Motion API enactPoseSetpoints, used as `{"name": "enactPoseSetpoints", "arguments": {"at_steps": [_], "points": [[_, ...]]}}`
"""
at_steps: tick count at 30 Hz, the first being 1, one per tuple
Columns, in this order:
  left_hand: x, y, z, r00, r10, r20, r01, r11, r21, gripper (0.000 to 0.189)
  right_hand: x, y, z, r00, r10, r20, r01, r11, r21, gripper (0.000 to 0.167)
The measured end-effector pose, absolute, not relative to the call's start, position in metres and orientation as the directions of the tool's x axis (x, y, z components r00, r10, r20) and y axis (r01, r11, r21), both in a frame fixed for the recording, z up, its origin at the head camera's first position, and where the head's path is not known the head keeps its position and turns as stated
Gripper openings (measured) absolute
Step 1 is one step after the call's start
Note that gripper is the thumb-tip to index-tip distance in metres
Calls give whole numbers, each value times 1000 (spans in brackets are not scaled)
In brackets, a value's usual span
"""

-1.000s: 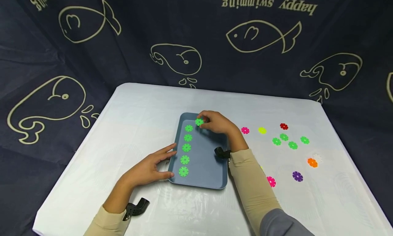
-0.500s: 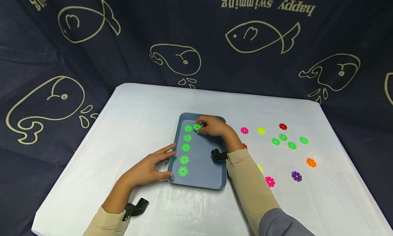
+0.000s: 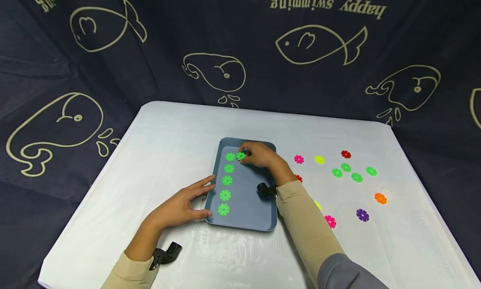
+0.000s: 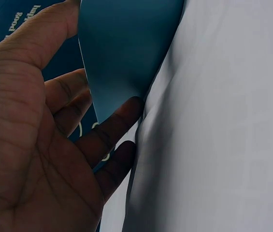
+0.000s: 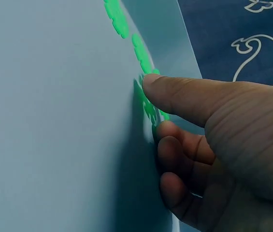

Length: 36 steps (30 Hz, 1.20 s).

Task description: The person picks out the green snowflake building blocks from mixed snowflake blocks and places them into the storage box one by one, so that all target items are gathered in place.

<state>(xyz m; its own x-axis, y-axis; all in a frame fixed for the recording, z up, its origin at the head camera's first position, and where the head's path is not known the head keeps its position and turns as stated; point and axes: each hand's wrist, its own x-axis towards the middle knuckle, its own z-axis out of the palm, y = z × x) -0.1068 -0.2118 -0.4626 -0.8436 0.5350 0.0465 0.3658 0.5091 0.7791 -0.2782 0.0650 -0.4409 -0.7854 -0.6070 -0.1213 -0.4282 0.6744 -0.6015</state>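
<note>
Right hand (image 3: 259, 154): while its thumb lies over the near edge of a green disc (image 3: 241, 155), a fingertip meets it from the other side, pinching it.
Disc's look: bright green, flat and round, notched all round the edge.
Disc's place: at the far end of the blue-gray tray (image 3: 253, 205), just right of the top of the green row (image 3: 227, 180); whether it touches the tray's floor, I cannot tell.
Green row: five matching discs lying along the tray's left side.
Left hand (image 3: 179, 205): thumb and fingers spread, tips at the tray's left wall.
Loose discs (image 3: 357, 178): right of the tray on the white table (image 3: 169, 151), four green among pink, yellow, red, orange, purple and white.
Writing: "happy swimming" (image 3: 328, 5), upside down in pale letters on the dark cloth (image 3: 165, 26), above outlined fish and whales; the left wrist view shows a cut-off "happ" and "good" (image 4: 16, 20).
</note>
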Motion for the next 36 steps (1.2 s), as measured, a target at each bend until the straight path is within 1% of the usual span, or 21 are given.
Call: {"name": "enactPoseSetpoints", "arguments": {"at_steps": [9,14,22,30,36], "points": [[-107,-211,-461,-839,540,61,385,511,769,78,-278,67,-441,-794,-598,-114,-433,687,-584,35],[-108,-211,-461,-837,542,75,399,511,762,77,-279,68,-441,-796,-596,-109,-432,684,-588,34],[-107,-211,-460,-841,538,61,383,511,769,77,-279,70,-441,-788,-607,-99,-430,659,-618,34],[-107,-211,-460,-840,539,53,373,505,779,78,-274,67,-433,-770,-631,-98,-439,635,-636,37],[-107,-211,-462,-841,540,43,359,497,790,79,-268,69,-421,-768,-637,-67,-459,620,-637,41]]}}
